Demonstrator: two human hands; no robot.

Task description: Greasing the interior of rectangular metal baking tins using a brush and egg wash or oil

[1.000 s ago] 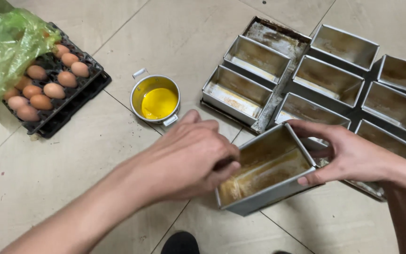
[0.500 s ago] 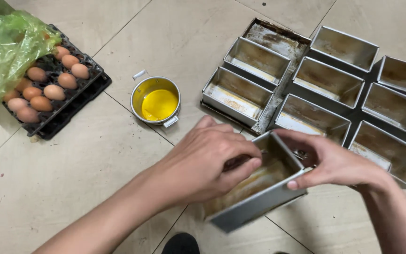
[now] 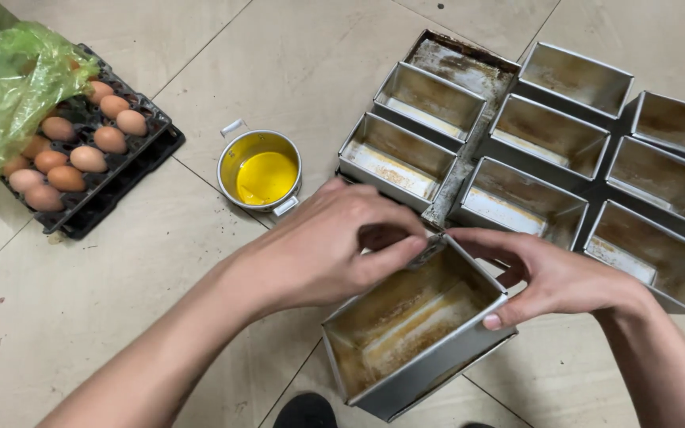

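I hold a grey metal loaf tin [image 3: 426, 361] low in the middle of the head view, tilted with its greasy brown inside facing up. My right hand [image 3: 556, 277] grips its right long wall, thumb on the rim near the corner. My left hand [image 3: 331, 250] curls over the tin's far end, thumb along the inner wall and fingers bent over the rim. What lies under those fingers is hidden.
Several empty loaf tins [image 3: 549, 135] stand in rows at the upper right, beside a flat dark tray [image 3: 461, 59]. A small metal pot of yellow liquid [image 3: 260, 170] sits left of them. An egg tray [image 3: 73, 158], partly under a green plastic bag [image 3: 9, 87], lies far left. A dark shoe tip [image 3: 303, 412] shows below.
The tin has come toward me and to the left, and turned. My left hand has shifted from the tin's near wall to its far end. My right hand has moved along the right wall.
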